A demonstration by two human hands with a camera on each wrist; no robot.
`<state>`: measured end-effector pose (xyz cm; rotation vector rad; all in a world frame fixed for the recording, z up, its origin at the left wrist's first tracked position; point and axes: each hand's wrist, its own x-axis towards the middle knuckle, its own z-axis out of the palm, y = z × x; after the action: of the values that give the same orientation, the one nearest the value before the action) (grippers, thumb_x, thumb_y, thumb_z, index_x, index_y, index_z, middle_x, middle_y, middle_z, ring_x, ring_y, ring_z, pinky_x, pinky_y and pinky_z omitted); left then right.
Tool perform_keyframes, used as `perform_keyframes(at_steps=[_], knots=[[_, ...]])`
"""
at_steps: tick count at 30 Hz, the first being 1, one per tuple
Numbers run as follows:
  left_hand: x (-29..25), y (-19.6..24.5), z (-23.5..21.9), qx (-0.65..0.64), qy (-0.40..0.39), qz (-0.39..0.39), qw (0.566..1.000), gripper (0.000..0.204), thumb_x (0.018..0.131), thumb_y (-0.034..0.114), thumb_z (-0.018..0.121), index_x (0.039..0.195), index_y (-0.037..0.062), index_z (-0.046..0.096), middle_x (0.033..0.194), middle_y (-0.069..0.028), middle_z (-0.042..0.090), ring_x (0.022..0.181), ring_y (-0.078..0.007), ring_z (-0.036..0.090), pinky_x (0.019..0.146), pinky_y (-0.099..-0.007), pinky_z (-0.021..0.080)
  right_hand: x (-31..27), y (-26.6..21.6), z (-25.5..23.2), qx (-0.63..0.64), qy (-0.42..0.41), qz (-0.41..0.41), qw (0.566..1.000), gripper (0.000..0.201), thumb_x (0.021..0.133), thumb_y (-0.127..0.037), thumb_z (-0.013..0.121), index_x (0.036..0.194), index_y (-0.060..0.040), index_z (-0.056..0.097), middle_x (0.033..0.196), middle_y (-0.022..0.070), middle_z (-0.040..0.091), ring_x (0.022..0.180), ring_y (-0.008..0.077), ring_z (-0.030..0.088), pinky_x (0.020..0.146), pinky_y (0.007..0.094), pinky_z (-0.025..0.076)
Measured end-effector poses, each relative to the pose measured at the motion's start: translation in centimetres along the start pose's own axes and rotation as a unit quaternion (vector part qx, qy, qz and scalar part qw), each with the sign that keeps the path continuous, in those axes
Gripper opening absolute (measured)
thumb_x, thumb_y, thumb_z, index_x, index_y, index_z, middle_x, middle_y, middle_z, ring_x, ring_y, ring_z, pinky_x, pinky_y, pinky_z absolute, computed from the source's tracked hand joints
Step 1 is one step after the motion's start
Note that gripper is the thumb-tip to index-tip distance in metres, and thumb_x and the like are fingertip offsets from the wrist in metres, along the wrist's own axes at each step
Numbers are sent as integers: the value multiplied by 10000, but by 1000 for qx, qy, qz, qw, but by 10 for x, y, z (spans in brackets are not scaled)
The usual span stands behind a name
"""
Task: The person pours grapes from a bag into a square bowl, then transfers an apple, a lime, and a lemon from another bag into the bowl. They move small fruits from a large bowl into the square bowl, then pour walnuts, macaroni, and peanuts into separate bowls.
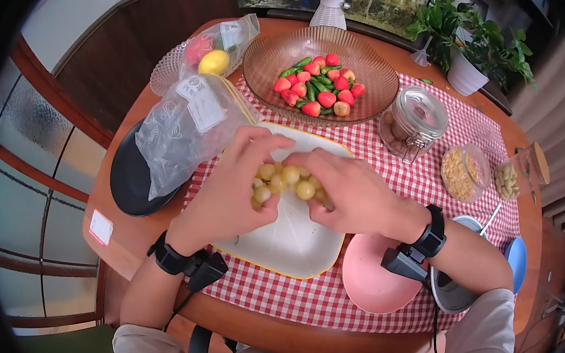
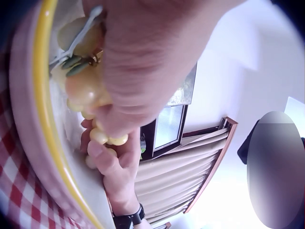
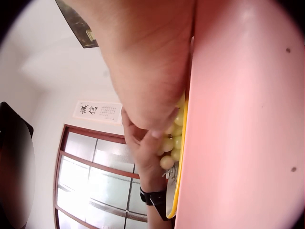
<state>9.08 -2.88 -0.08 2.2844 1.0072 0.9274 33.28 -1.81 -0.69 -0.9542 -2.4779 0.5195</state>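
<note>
A bunch of yellow-green grapes point(image 1: 285, 178) lies low over a white rectangular tray point(image 1: 290, 248) with a yellow rim. My left hand point(image 1: 236, 180) grips the bunch from the left, thumb and fingers curled round the fruit. From the other side my right hand point(image 1: 354, 191) holds its right end, the fingertips bent over the grapes. In the left wrist view a pale stem point(image 2: 82, 36) with small green leaves shows beside the grapes point(image 2: 86, 88). Part of the bunch is hidden behind the hands.
A clear plastic bag point(image 1: 183, 124) overlaps a black plate point(image 1: 136, 177) on the left. Behind the tray stands a large amber bowl point(image 1: 255, 63) of strawberries and green peppers. A pink plate point(image 1: 381, 279), a glass clip jar point(image 1: 416, 118) and a jar of yellow grains point(image 1: 461, 173) stand right.
</note>
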Motion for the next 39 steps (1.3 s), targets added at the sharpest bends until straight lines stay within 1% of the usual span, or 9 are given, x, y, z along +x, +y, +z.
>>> perform_keyframes(at_steps=[6, 8, 13, 18, 19, 26, 30, 32, 39], knots=[[1, -11, 5, -156, 177, -67, 969, 495, 829, 40, 770, 1285, 51, 578, 1135, -105, 588, 961, -209, 610, 855, -323, 510, -1, -6, -3, 95, 203, -66, 972, 529, 825, -183, 771, 1309, -64, 595, 1048, 133, 664, 851, 351, 663, 777, 434, 564], [4, -18, -3, 61, 236, 1, 970, 404, 843, 52, 781, 1210, 49, 611, 1094, -87, 584, 920, -198, 596, 799, -315, 494, 0, -4, -5, 102, 204, -66, 972, 484, 835, -159, 764, 1280, -56, 605, 1060, 132, 645, 901, 342, 637, 810, 424, 545], [-2, -6, -9, 64, 104, -20, 992, 324, 883, 150, 789, 1142, 42, 628, 1034, -93, 570, 921, -238, 604, 784, -341, 493, 3, 5, -4, -18, 212, -170, 962, 438, 830, -176, 778, 1223, -64, 621, 1168, 155, 603, 1092, 366, 586, 935, 442, 492], [-1, -3, 6, 132, -56, 1, 990, 738, 752, 317, 904, 1305, 16, 519, 1212, -144, 546, 1171, -378, 552, 987, -446, 468, -1, -6, 7, -37, 119, -179, 976, 511, 818, -240, 824, 1265, -121, 607, 1311, 154, 547, 1149, 372, 607, 961, 465, 514], [0, -3, 2, 150, -96, -14, 984, 953, 650, 332, 964, 1409, 34, 470, 1304, -135, 534, 1257, -356, 538, 1045, -446, 464, -3, -7, 6, -12, 66, -136, 988, 544, 814, -254, 836, 1287, -141, 594, 1355, 154, 520, 1139, 377, 623, 947, 473, 532], [1, -6, -5, -24, -114, -59, 991, 1094, 647, 139, 967, 1576, 105, 390, 1446, -114, 518, 1328, -268, 536, 1113, -397, 454, -3, -5, 5, 52, -36, -38, 997, 659, 820, -294, 860, 1391, -199, 546, 1444, 135, 463, 1173, 386, 631, 934, 457, 575], [1, -7, -3, -27, -63, -77, 995, 921, 748, 12, 825, 1564, 182, 434, 1270, -130, 608, 1102, -277, 642, 943, -373, 537, -2, -6, 4, -1, 6, -38, 999, 678, 824, -314, 862, 1400, -170, 534, 1318, 121, 564, 1113, 364, 667, 912, 450, 583], [0, -8, -3, -27, -19, -45, 998, 886, 763, -30, 783, 1554, 200, 457, 1238, -117, 617, 1029, -227, 655, 870, -337, 549, -2, -7, 6, 40, 186, -84, 978, 620, 853, -393, 825, 1345, -141, 543, 1235, 134, 675, 995, 329, 719, 778, 465, 582], [-6, -10, -20, -151, 70, -104, 981, 388, 977, 137, 646, 1347, 27, 604, 997, -29, 649, 899, -53, 583, 758, -212, 446, -6, -13, -18, 61, 92, 104, 988, 670, 817, -527, 825, 1271, -110, 562, 1035, 131, 713, 943, 320, 717, 744, 431, 554]])
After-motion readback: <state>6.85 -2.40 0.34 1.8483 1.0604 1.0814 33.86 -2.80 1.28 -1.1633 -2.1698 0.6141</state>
